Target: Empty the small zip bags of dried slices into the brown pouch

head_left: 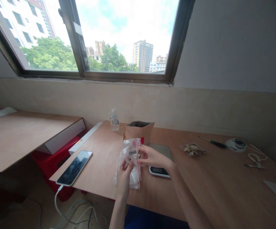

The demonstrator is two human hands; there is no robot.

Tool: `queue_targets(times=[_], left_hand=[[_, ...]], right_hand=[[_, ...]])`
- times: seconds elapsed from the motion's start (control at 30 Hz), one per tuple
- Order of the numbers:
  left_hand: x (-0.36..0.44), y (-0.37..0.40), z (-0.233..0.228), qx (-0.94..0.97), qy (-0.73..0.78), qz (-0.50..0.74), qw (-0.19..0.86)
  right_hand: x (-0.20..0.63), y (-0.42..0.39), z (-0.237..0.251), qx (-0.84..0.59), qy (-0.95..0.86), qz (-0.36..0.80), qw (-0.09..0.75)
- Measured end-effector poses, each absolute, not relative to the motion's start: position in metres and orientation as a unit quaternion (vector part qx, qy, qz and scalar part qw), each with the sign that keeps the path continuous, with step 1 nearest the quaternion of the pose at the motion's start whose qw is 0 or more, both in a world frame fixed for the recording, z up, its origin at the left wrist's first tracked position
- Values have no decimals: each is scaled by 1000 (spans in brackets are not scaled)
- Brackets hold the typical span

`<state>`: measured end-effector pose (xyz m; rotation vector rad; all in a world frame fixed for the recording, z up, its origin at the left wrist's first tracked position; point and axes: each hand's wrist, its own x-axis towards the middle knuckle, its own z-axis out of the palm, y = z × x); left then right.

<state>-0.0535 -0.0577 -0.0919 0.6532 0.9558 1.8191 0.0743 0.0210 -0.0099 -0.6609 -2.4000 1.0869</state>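
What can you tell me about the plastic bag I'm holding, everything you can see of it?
The plastic bag is clear, thin and crinkled, with a red strip along its mouth like a zip seal. It hangs upright above the wooden table, in front of the brown paper bag. The left hand grips it from below; the right hand pinches its top edge. Contents unclear.

So there's this small clear plastic zip bag [130,159] with a red line along its seal, all crinkled up and held a bit above the front edge of the wooden desk. It's hanging more or less upright, top end up, bottom drooping toward the desk edge. Looks like there might be something dark inside, hard to tell honestly.
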Motion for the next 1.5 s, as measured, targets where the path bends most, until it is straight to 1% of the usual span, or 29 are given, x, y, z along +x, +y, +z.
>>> queue_targets(times=[0.2, 0.37, 0.47, 0.63, 0.7, 0.83, 0.97, 1.07, 1.13, 1.33, 1.5], left_hand=[[-55, -56, -95, 269, 401, 733, 479], [-55, -57, -95, 267, 397, 735, 481], [-55, -56, -95, 260, 394, 737, 484], [-57, -54, -97, 216, 383, 754, 488], [-58, -53, -97, 192, 371, 766, 490], [-64, -55, -97, 153, 369, 781, 479], [-70, -56, -96, 139, 379, 786, 468], [-73, -57, -95, 137, 378, 789, 463], [-75, -57, -95, 137, 376, 791, 462], [-79, -58, -96, 139, 384, 788, 461], [-79, -58, -94, 137, 394, 783, 461]], right_hand=[[73, 20, -12, -257, -848, 396, 238], [75, 22, -10, -261, -846, 376, 272], [77, 25, -11, -267, -826, 385, 313], [76, 33, -10, -279, -754, 445, 395], [75, 40, -5, -291, -726, 449, 432], [68, 67, 10, -301, -693, 385, 531], [60, 100, 20, -291, -709, 291, 573], [58, 116, 20, -298, -742, 201, 567], [58, 120, 17, -288, -773, 157, 543], [65, 114, 9, -266, -825, 112, 486], [71, 112, 7, -308, -855, 15, 417]])
